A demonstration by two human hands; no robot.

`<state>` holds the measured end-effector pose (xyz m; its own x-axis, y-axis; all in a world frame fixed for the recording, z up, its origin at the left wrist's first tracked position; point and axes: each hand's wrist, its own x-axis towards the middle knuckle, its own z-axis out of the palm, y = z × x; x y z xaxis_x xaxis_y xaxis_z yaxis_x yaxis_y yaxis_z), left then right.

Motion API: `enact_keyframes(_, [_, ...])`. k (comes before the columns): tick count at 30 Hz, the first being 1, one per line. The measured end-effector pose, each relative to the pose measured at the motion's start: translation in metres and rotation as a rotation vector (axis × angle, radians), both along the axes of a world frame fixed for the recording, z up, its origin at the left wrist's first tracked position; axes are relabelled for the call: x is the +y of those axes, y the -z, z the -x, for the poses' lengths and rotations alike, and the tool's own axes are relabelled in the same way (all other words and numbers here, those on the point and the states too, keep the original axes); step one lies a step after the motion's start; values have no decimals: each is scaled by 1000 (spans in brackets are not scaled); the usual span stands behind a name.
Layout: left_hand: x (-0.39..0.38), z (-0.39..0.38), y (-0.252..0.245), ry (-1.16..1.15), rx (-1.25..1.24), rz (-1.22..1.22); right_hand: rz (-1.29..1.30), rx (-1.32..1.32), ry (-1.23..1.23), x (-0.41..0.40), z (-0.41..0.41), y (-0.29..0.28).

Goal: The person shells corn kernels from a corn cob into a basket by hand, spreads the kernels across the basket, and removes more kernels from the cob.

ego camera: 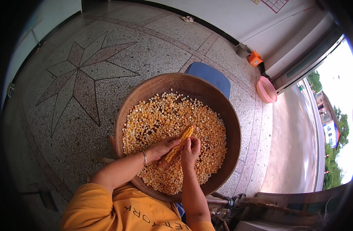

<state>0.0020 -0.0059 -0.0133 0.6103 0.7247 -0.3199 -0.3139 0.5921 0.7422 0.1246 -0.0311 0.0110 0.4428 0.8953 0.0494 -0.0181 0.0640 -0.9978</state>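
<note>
A partly shelled ear of corn (176, 147) is held slantwise over a round woven basket tray (234, 135). My left hand (164, 147) grips the ear from the left, thumb lying along its rows. On the other side, my right hand (191, 150) has its thumb and bent fingers pressed at the kernels; whether a loose kernel is between them is hidden. Yellow rows remain along the ear's upper face, and bare reddish cob shows at its edges and lower end. Loose corn kernels (153, 124), yellow and whitish, cover most of the tray's bottom.
Behind the tray is a blue plastic stool or chair (211, 76). A pink basin (266, 90), an orange container (255, 59) and a grey bucket (243, 50) stand by the right wall and doorway. A broom (268, 203) lies at lower right. Slippers (187, 19) rest by the far wall.
</note>
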Motion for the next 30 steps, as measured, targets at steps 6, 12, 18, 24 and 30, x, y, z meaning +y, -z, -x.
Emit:
enact_keyframes(6, [-1,-2,-3,0,62,-106,68,15,22,1,-5,-2])
enact_keyframes(12, [-2,1,-12,85,18,-81,148,221,-1,1,-16,0])
enact_keyframes(18, [-2,-2,-15,19,125,-82,16,299,61,3,-21,-6])
enact_keyframes(24, [-3,-1,-8,-18,64,-36,-4,34,-13,3,-11,-1])
enact_keyframes(30, [-3,-1,-3,8,54,-81,27,18,23,3,-10,-4])
